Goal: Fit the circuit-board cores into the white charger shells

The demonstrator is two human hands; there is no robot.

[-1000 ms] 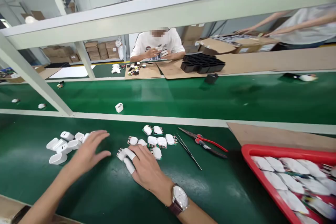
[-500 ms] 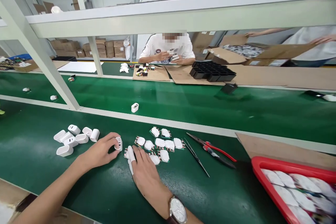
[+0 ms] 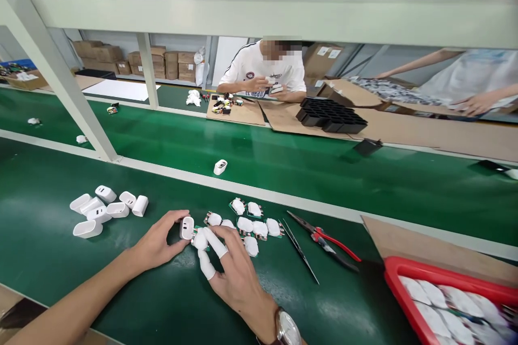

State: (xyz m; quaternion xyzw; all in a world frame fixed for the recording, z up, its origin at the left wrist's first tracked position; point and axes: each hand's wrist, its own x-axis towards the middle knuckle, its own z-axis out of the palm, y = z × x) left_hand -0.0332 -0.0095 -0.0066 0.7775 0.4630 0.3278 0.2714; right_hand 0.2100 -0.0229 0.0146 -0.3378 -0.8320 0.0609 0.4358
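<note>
Two hands close together: left hand (image 3: 161, 240) clamped on white housing (image 3: 186, 228), right hand (image 3: 239, 279) pinching circuit board (image 3: 199, 240) just beside it; step judged alignment, next move calls for squaring them.

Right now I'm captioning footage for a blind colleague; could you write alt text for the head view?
A left hand holds a white shell close to a white-covered circuit board held by the right hand, above a green workbench. More shells lie left; more boards, tweezers, pliers and a red tray are right.
</note>
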